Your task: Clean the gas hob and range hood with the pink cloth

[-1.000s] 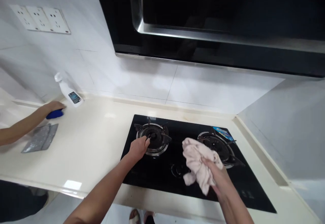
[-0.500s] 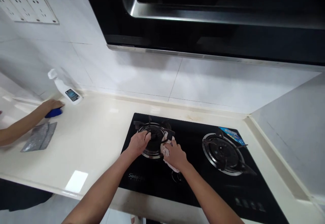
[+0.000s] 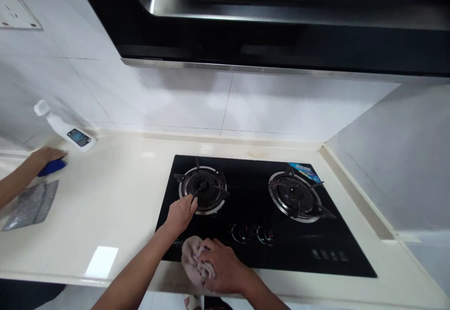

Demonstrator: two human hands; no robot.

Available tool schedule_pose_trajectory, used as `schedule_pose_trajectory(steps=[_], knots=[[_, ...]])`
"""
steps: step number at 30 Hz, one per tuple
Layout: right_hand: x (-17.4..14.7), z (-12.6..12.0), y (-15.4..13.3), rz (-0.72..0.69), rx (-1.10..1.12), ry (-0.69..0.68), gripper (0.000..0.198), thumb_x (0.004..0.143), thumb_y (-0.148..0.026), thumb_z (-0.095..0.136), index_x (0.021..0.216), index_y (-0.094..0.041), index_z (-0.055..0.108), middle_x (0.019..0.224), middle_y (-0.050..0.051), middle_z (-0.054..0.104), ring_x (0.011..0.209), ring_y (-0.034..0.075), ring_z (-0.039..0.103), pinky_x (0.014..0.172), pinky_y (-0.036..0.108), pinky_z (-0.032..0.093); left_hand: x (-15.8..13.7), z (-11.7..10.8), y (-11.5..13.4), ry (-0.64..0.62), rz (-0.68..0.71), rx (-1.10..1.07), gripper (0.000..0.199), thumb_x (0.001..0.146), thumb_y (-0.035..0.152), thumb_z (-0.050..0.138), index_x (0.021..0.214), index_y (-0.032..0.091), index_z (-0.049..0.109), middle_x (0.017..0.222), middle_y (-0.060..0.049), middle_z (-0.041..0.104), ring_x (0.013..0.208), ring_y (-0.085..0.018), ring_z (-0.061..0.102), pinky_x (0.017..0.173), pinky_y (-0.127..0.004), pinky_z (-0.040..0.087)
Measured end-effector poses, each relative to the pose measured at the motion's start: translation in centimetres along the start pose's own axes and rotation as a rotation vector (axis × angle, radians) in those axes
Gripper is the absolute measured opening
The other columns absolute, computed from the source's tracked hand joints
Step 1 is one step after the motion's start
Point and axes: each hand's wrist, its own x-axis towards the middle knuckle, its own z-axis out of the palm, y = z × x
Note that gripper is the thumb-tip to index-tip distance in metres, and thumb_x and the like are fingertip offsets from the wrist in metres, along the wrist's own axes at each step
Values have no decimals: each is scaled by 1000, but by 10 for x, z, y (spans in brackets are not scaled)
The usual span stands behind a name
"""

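My left hand (image 3: 180,215) is closed at the front of the left burner (image 3: 205,187), its fingers pinching a prong of the black pan support (image 3: 222,192). My right hand (image 3: 225,267) holds a bunched, pale pinkish cloth (image 3: 191,256) against the front edge of the black glass gas stove (image 3: 246,179). Part of the cloth overlaps the cream counter edge. Two control knobs (image 3: 242,232) sit just beyond the right hand. The right burner (image 3: 294,196) has its own pan support, with a blue sticker (image 3: 305,172) behind it.
A white spray bottle (image 3: 68,129) stands at the back left of the counter (image 3: 116,197). Near it another person's hand (image 3: 45,155) presses a blue cloth (image 3: 52,167), beside a grey plastic packet (image 3: 31,204). The black range hood (image 3: 246,43) hangs above the stove.
My right hand has drawn the cloth from the left burner's right side to the stove's front edge. My left hand stays at the burner's pan support. The view has shifted right.
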Motion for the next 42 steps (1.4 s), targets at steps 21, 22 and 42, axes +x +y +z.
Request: schedule_pose_trajectory(steps=[21,22,42], knots=[[-62,-167,56,255,451,754,52,73,-34,69,124,-23,63,118,6,69,108,26,64,96,37,48,-39,41,-16,115,-103,-229,32,100,45,47,81,21,58,84,-1,67,80,-16,65,68,-26,41],[-45,-181,59,274,320,717,54,76,-32,65,129,-24,61,122,5,68,110,25,63,98,36,47,-47,43,-19,136,-90,-254,34,101,45,45,79,21,56,81,0,65,76,-15,63,68,-26,41],[-16,-103,101,627,-577,386,51,90,-37,61,139,-28,54,133,12,42,113,27,50,93,36,41,-135,87,-49,557,-12,-362,35,101,30,43,68,23,50,71,-1,53,71,-17,52,69,-32,44]])
